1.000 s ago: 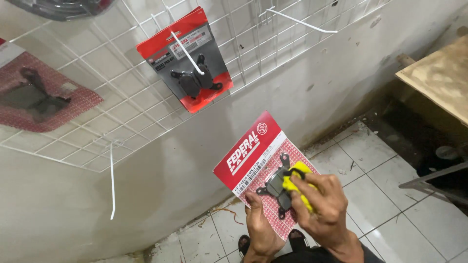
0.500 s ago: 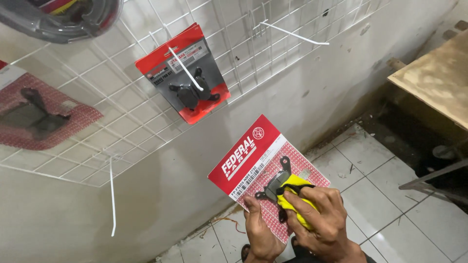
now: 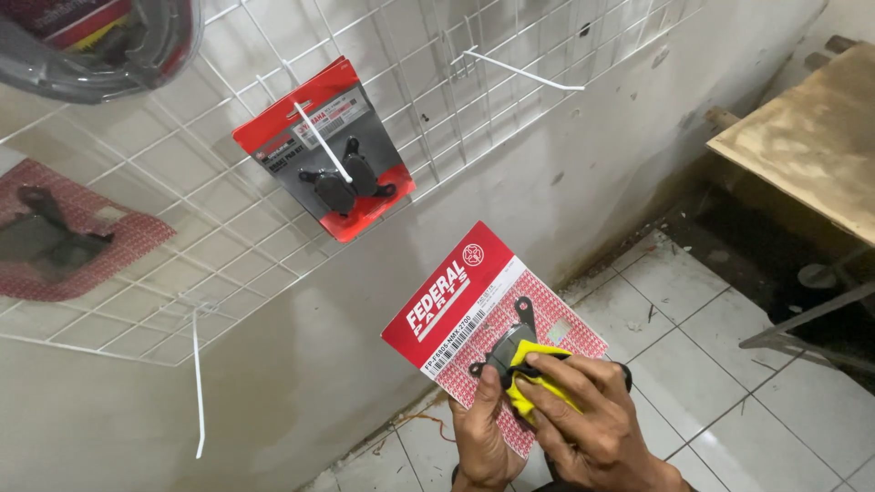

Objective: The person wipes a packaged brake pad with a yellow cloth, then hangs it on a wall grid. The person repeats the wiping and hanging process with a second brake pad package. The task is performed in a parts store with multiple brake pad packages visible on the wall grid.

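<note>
A: The pack (image 3: 474, 319) looks like glossy printed card under clear plastic, with dark matt metal pads inside. The cloth (image 3: 533, 383) is soft yellow fabric.

B: And the grid (image 3: 228, 228)?

A: Smooth white-coated wire. The wall (image 3: 301, 383) is rough, stained plaster; the floor tiles (image 3: 693, 346) are glazed; the tabletop (image 3: 811, 137) is bare, worn plywood.

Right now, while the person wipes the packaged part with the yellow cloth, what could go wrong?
1. The left hand holds the red blister pack only by its lower edge, while the right hand presses the yellow cloth on it. The pack may bend or slip and fall to the tiled floor.
2. Bare white hooks stick out of the wire grid nearby. Raising the hands or head could perhaps catch on one.
</note>
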